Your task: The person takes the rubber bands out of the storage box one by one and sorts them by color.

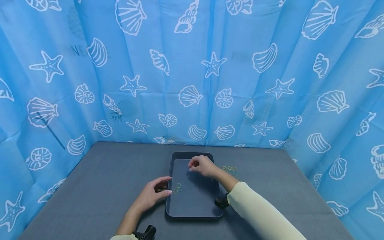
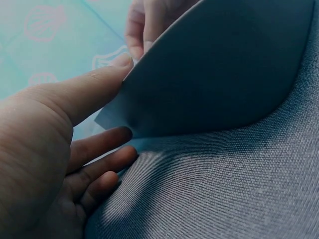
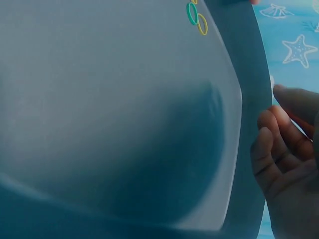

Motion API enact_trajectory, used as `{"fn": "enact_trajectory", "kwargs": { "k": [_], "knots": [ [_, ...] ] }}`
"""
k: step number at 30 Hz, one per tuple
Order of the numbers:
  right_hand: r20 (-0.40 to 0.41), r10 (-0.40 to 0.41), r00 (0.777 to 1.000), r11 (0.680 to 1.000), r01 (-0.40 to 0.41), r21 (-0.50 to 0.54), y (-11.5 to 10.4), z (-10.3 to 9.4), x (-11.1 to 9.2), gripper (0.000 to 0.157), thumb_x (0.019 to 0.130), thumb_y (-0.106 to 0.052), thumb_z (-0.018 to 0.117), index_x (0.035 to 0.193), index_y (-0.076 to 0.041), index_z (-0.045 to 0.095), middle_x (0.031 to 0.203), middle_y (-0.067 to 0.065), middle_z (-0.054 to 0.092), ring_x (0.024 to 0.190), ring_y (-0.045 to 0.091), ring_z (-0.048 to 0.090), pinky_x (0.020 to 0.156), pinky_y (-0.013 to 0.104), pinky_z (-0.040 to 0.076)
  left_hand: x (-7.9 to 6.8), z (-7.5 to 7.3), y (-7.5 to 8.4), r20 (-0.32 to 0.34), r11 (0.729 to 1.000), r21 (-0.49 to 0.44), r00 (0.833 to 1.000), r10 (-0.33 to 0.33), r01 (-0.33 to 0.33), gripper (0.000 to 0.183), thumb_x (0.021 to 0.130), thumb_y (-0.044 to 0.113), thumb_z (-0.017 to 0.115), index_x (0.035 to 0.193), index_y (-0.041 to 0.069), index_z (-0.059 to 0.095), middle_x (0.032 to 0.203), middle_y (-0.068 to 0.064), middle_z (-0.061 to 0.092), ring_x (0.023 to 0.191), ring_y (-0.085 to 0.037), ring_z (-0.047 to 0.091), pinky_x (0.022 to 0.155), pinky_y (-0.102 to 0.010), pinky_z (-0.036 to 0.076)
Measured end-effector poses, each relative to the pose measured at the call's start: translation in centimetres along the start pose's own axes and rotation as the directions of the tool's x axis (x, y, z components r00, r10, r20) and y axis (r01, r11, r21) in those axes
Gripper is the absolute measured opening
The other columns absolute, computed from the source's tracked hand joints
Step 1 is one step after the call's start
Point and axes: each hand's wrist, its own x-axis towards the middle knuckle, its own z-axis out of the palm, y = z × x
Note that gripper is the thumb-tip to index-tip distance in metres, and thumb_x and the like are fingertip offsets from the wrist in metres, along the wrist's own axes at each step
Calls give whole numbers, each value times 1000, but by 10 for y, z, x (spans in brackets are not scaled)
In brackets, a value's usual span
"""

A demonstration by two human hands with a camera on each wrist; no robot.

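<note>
A dark grey rectangular tray (image 1: 194,213) lies on the table in the head view. My left hand (image 1: 152,194) is at its left side, thumb and forefinger touching the rim, other fingers loosely bent low beside the wall (image 2: 199,74). Over the far half of the tray is my right hand (image 1: 204,166), its fingers curled with the thumb close to them. Whether a small thing sits between those fingertips I cannot tell. Small thin yellow and green rings (image 1: 175,191) lie inside the tray near its left wall; a green ring (image 3: 192,13) touches a yellow one (image 3: 203,24).
Several more yellow and green rings (image 1: 230,168) lie on the grey cloth-covered table (image 1: 258,193) just right of the tray, beyond my right forearm. A blue curtain (image 1: 192,76) with white shells and starfish stands along the back and both sides.
</note>
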Motion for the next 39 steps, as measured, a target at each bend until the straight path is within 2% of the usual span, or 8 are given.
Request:
{"fn": "enact_trajectory", "kwargs": {
  "k": [8, 12, 17, 24, 31, 39],
  "knots": [
    [96, 50, 994, 998, -54, 35, -5, 14, 6, 10, 80, -13, 61, 89, -9, 62, 72, -2, 56, 60, 11, 52, 52, 25, 45, 0, -1, 2, 23, 1000, -21, 1000, 8, -8, 48, 76, 37, 63, 121, 26, 49, 116, 1, 51, 98, -16, 50, 81, -40, 40],
    [135, 45, 990, 993, -58, 98, -6, 21, 9, 9, 81, -10, 60, 90, -7, 61, 72, 1, 56, 59, 13, 52, 52, 27, 44, 0, -1, 1, 31, 1000, -28, 1000, 2, -1, 48, 76, 37, 63, 121, 26, 48, 117, 0, 51, 99, -16, 50, 81, -40, 40],
    [184, 31, 982, 990, -55, 127, -7, 28, 13, 9, 80, -8, 61, 89, -7, 61, 72, 0, 57, 61, 13, 52, 53, 26, 43, 1, -1, 0, 27, 1000, -26, 1000, 2, -1, 48, 76, 36, 63, 120, 27, 48, 116, 1, 51, 98, -16, 51, 81, -40, 40],
    [239, 28, 971, 993, -55, 106, -9, 36, 16, 10, 79, -7, 61, 89, -8, 62, 74, -1, 58, 64, 11, 52, 57, 25, 43, 2, -1, 0, 19, 1000, -11, 1000, -2, 2, 47, 75, 37, 64, 119, 31, 49, 114, 3, 52, 96, -14, 51, 79, -38, 40],
    [276, 13, 961, 997, -33, 67, -9, 40, 17, 9, 78, -8, 62, 86, -11, 64, 75, -3, 59, 67, 9, 53, 61, 23, 43, 1, -1, 1, 18, 1000, -16, 1000, -2, 3, 48, 75, 36, 64, 120, 29, 49, 115, 3, 52, 96, -15, 50, 80, -39, 40],
    [317, 37, 948, 999, -46, 21, -13, 45, 18, 6, 77, -11, 63, 83, -14, 64, 72, -5, 57, 64, 8, 50, 59, 22, 41, 1, 0, 1, 19, 1000, -25, 1000, 4, -3, 47, 75, 36, 64, 119, 28, 49, 117, 1, 51, 97, -16, 51, 80, -40, 40]
  ]
}}
